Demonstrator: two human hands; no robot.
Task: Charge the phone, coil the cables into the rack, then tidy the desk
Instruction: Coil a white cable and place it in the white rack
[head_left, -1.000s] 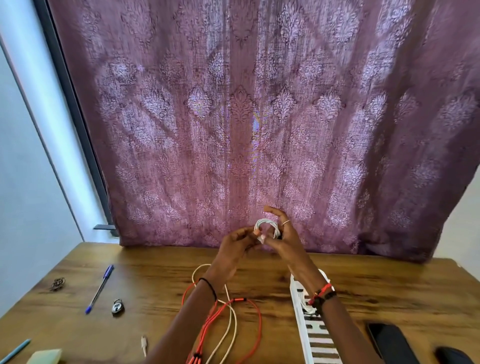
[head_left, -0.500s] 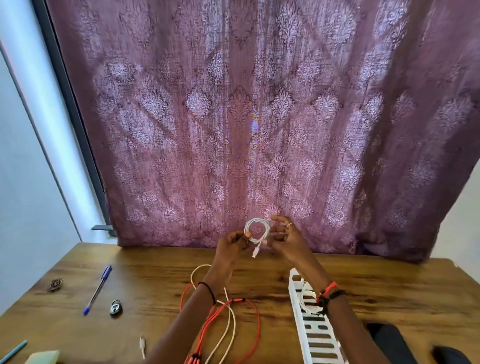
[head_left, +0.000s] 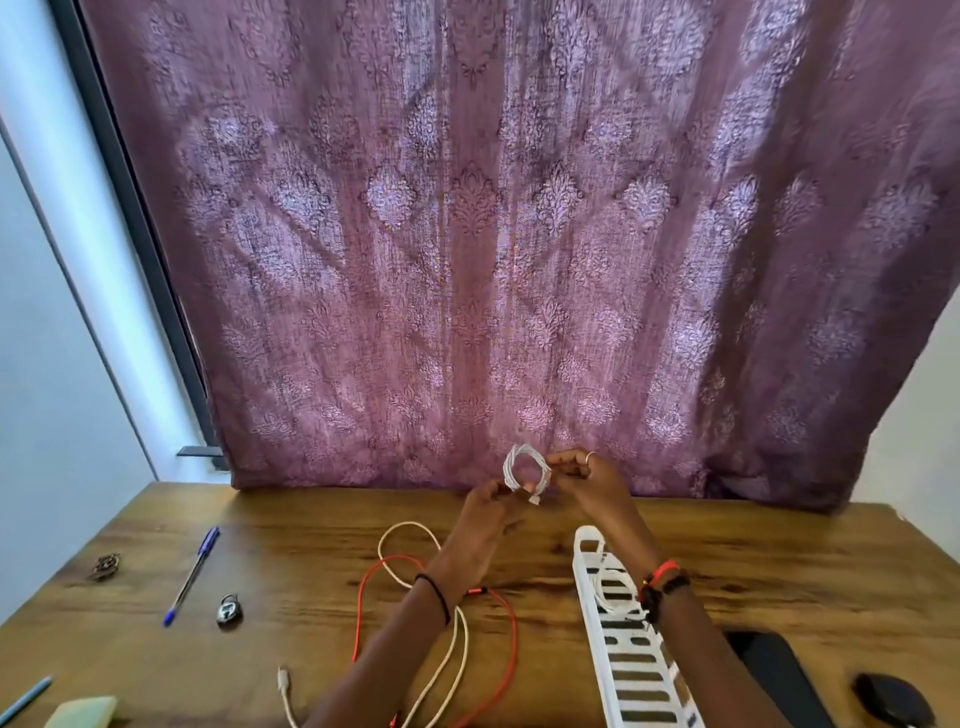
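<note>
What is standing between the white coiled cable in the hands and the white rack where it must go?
Nothing visible blocks the way. The coiled cable is held above the desk by the left hand and right hand. The rack lies below the right forearm and already holds one white coil.

Held above the wooden bench (head_left: 779, 571), against a purple patterned curtain (head_left: 519, 234): one small coiled white cable (head_left: 525, 467), pinched between left hand (head_left: 485, 512) and right hand (head_left: 592, 480). On the bench: loose red cable (head_left: 511, 654) and cream cable (head_left: 460, 654) crossing under the left forearm; white slotted rack (head_left: 631, 670) under the right wrist. Also blue pen (head_left: 193, 574), small padlock (head_left: 228, 609), dark phone (head_left: 774, 670).
</note>
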